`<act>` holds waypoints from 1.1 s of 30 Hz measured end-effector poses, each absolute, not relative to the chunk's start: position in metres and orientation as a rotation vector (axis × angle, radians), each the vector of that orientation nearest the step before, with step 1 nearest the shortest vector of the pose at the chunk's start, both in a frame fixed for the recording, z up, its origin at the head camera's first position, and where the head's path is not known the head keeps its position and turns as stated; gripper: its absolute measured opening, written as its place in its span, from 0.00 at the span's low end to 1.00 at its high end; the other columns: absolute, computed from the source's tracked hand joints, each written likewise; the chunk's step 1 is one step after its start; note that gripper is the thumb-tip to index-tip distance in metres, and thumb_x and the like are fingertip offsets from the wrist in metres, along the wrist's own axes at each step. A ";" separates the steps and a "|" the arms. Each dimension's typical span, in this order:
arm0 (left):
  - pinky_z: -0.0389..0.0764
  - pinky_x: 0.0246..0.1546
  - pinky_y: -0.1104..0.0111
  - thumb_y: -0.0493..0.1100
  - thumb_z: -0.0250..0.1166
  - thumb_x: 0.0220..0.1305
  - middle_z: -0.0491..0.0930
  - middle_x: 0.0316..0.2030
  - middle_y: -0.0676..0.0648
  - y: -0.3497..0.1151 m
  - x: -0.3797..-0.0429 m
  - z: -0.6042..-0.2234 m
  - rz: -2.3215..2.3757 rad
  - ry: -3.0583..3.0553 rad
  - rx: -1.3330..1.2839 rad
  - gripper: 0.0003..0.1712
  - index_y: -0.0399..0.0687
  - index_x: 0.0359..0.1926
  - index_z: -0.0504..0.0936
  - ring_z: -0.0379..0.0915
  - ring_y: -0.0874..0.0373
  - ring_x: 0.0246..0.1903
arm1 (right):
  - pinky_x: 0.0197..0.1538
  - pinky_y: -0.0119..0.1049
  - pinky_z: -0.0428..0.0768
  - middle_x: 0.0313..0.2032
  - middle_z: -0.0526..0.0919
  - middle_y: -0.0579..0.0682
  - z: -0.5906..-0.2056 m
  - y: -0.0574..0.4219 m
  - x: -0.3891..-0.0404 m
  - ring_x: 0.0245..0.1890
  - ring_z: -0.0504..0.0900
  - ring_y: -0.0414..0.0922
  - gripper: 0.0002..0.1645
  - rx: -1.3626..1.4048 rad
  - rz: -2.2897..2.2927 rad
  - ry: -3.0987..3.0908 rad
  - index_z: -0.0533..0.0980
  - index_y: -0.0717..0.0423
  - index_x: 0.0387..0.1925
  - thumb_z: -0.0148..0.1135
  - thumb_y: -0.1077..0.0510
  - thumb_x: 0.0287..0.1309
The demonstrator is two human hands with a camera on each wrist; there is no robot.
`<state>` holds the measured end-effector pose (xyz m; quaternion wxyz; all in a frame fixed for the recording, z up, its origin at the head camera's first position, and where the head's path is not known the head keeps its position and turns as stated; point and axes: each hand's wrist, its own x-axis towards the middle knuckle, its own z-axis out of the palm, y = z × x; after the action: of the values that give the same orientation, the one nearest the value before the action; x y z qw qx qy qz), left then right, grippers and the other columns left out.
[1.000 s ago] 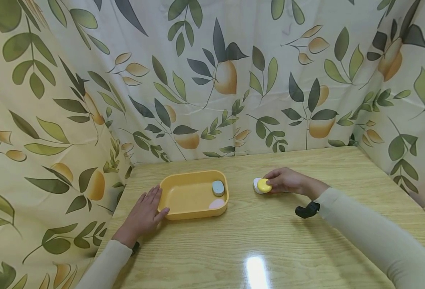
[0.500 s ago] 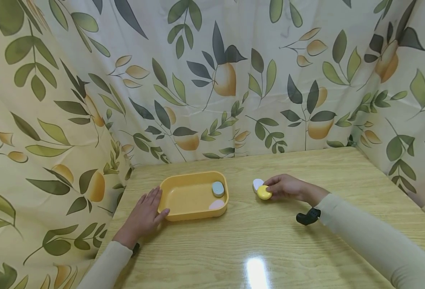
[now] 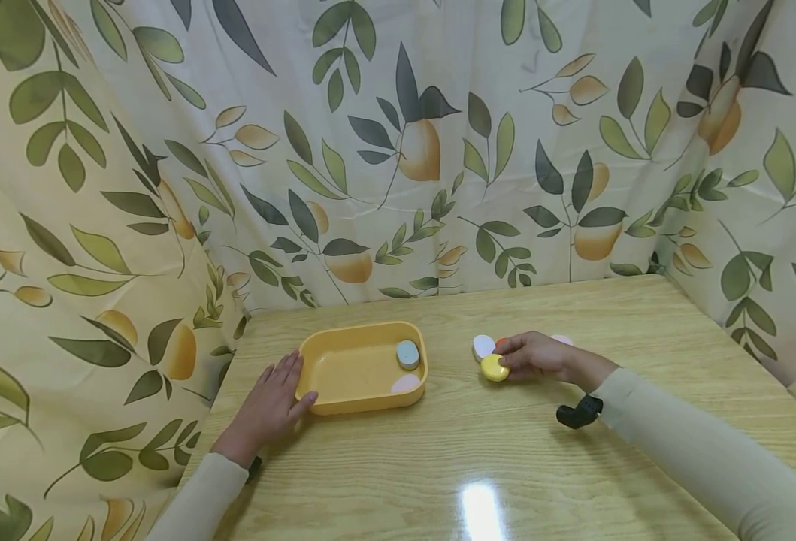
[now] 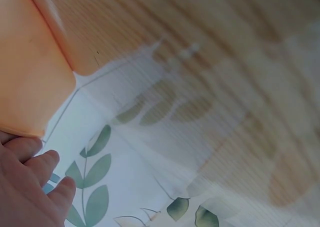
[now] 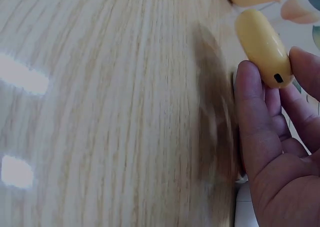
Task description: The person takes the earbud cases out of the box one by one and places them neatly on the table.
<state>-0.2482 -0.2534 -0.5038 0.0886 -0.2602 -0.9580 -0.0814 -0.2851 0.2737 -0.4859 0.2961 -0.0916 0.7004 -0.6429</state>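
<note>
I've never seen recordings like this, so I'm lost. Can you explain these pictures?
There is no machine, just a person working bare-handed. The wide picture comes from a camera worn on the head; the close ones come from cameras on each wrist. On the table stands a yellow tray holding a blue-grey block and a pink piece. The left hand rests against the tray's end. The right hand pinches a rounded yellow block. Near it are a white block and, partly hidden, something red and something pale pink.

booth-like setting, perhaps, leafy curtains (image 3: 398,150), woodgrain table (image 3: 384,466)
</note>
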 end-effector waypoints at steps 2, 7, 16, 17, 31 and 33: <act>0.50 0.68 0.46 0.65 0.45 0.73 0.51 0.73 0.36 -0.254 -0.248 -0.504 -0.242 -2.852 -0.775 0.46 0.29 0.72 0.54 0.46 0.42 0.72 | 0.54 0.46 0.78 0.46 0.79 0.58 -0.487 0.274 -0.284 0.45 0.82 0.47 0.20 -0.243 -1.714 1.859 0.68 0.79 0.56 0.54 0.70 0.66; 0.50 0.68 0.46 0.64 0.45 0.73 0.52 0.73 0.35 -0.253 -0.249 -0.505 -0.245 -2.846 -0.777 0.46 0.29 0.72 0.54 0.47 0.42 0.72 | 0.50 0.41 0.80 0.44 0.80 0.56 -0.489 0.274 -0.281 0.43 0.82 0.45 0.21 -0.216 -1.732 1.832 0.66 0.80 0.57 0.53 0.71 0.66; 0.48 0.69 0.47 0.64 0.45 0.73 0.50 0.73 0.36 -0.252 -0.248 -0.503 -0.253 -2.855 -0.776 0.46 0.29 0.73 0.53 0.45 0.42 0.72 | 0.45 0.43 0.82 0.42 0.79 0.55 -0.491 0.269 -0.273 0.40 0.80 0.45 0.20 -0.200 -1.623 1.947 0.71 0.75 0.55 0.58 0.65 0.66; 0.48 0.69 0.47 0.64 0.45 0.73 0.50 0.73 0.36 -0.252 -0.248 -0.503 -0.255 -2.862 -0.774 0.46 0.29 0.73 0.53 0.45 0.42 0.72 | 0.45 0.43 0.82 0.42 0.79 0.55 -0.491 0.267 -0.272 0.40 0.79 0.45 0.20 -0.206 -1.598 1.973 0.72 0.74 0.55 0.59 0.64 0.65; 0.47 0.69 0.48 0.65 0.45 0.73 0.48 0.74 0.37 -0.252 -0.247 -0.502 -0.246 -2.878 -0.765 0.46 0.30 0.73 0.52 0.45 0.43 0.72 | 0.28 0.33 0.72 0.26 0.77 0.47 -0.489 0.234 -0.265 0.25 0.73 0.41 0.22 -0.290 -1.187 2.466 0.80 0.63 0.41 0.76 0.54 0.49; 0.47 0.69 0.48 0.65 0.45 0.73 0.48 0.74 0.37 -0.252 -0.246 -0.501 -0.248 -2.880 -0.764 0.46 0.30 0.73 0.52 0.45 0.43 0.72 | 0.29 0.34 0.72 0.27 0.77 0.47 -0.490 0.232 -0.264 0.26 0.73 0.42 0.23 -0.314 -1.132 2.526 0.79 0.62 0.41 0.77 0.53 0.47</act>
<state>-0.2463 -0.2524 -0.5013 0.0758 -0.2548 -0.9605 -0.0826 -0.2643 0.2320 -0.4895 0.1769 -0.1108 0.8925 -0.3999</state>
